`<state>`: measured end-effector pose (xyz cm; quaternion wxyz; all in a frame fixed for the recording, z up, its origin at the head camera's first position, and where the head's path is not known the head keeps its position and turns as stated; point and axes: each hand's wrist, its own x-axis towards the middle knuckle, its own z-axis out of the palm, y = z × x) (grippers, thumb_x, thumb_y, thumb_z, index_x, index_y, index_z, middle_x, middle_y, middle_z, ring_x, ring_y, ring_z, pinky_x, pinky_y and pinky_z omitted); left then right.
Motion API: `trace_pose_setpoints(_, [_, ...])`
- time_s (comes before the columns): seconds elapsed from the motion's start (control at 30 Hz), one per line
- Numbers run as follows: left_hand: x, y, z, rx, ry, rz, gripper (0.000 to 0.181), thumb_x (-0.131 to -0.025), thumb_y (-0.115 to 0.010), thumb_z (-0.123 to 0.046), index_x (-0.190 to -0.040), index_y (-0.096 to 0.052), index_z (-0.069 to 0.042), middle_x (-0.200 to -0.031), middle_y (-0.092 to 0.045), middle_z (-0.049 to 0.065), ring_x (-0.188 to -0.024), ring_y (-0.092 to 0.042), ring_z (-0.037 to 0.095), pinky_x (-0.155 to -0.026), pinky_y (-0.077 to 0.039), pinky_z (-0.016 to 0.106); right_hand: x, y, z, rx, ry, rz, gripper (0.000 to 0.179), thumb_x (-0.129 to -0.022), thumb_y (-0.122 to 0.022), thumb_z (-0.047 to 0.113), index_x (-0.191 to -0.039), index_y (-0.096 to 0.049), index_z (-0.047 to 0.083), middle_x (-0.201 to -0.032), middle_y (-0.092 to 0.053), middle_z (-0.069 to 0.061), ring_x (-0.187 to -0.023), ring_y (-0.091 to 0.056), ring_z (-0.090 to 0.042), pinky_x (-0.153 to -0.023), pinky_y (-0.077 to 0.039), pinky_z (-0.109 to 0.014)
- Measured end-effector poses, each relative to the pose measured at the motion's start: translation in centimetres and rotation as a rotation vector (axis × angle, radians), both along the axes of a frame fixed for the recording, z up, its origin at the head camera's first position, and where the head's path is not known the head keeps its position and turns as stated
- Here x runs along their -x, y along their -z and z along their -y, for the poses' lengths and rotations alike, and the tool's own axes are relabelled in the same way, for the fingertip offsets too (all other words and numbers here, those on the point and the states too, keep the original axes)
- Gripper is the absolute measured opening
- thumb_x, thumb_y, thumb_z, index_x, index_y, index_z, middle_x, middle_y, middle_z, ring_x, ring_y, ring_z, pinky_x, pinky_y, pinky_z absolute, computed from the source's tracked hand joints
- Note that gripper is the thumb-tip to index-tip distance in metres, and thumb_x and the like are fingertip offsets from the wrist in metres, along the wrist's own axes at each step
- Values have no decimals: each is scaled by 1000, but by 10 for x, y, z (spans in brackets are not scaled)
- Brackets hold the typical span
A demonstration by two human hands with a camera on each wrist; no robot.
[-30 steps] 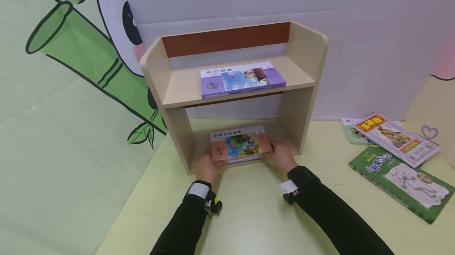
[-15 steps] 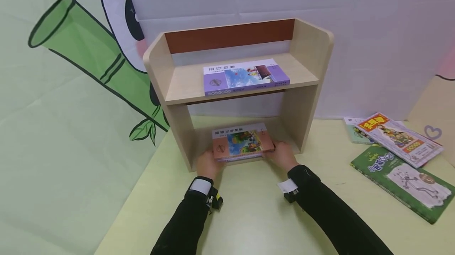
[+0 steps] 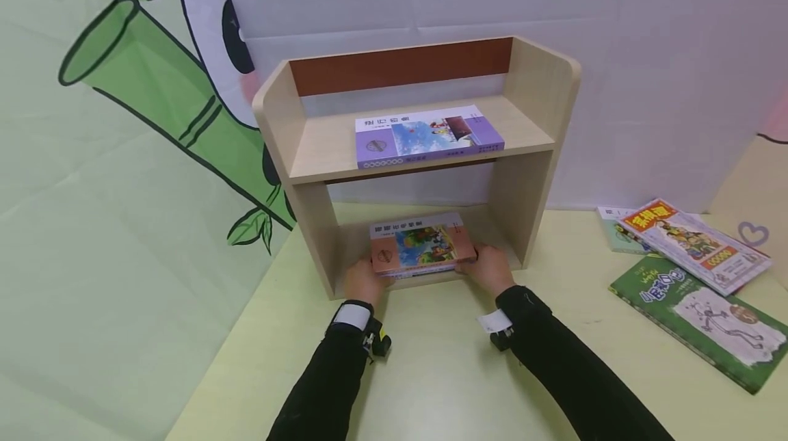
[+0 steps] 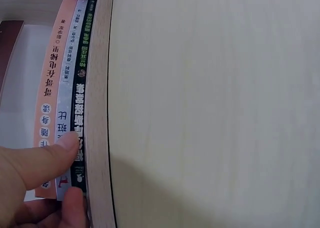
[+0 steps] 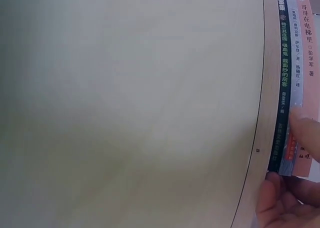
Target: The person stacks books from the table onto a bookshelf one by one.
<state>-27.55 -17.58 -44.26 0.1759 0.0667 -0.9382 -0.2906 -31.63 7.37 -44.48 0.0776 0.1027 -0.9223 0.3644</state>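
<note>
In the head view, an orange book (image 3: 425, 246) lies on top of a short stack on the lower shelf of a small wooden bookshelf (image 3: 535, 174). Under it are a pale blue book (image 4: 67, 83) and a black book (image 4: 80, 95), their spines facing out at the shelf's front edge. My left hand (image 3: 364, 282) grips the stack's left end, thumb across the pale blue and black spines, fingers curled at the corner. At the other end, my right hand (image 3: 490, 270) holds the stack with its thumb on the spines and fingers bent below the corner.
A purple book (image 3: 431, 135) lies flat on the upper shelf. To the right on the table (image 3: 431, 372) are a green book (image 3: 695, 325), a white-and-orange book (image 3: 695, 243) overlapping it, and a pale green book (image 3: 618, 232) partly hidden behind. A printed cloth hangs behind.
The orange book's cover has levelled onto the stack and its spine has come into view. Both hands stay at the stack's ends, and the head view has shifted slightly.
</note>
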Motion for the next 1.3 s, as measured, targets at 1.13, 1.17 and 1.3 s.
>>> trace_pose_setpoints(1.13, [-7, 6, -1, -26, 71, 10, 30, -72, -81, -11, -95, -70, 3, -90, -72, 18, -82, -67, 35, -70, -52, 47, -11, 0, -13, 56, -68, 31, 30, -81, -77, 17, -94, -67, -9, -86, -69, -20, -75, -62, -31, -62, -47, -36])
trace_pose_setpoints(1.17, [-7, 7, 0, -34, 86, 13, 30, -73, -81, -11, -97, -70, 3, -92, -72, 18, -84, -67, 36, -71, -53, 47, -12, 1, -16, 60, -94, 42, 33, -83, -75, 17, -100, -67, -10, -93, -69, -22, -82, -64, -33, -68, -50, -39])
trace_pose_setpoints(1.3, [-12, 4, 2, -21, 136, 11, 31, -75, -80, -13, -99, -67, 3, -93, -71, 20, -87, -67, 36, -74, -52, 48, -20, -5, -31, 97, -168, 131, 47, -90, -68, 19, -123, -57, -12, -118, -61, -29, -109, -59, -42, -89, -49, -48])
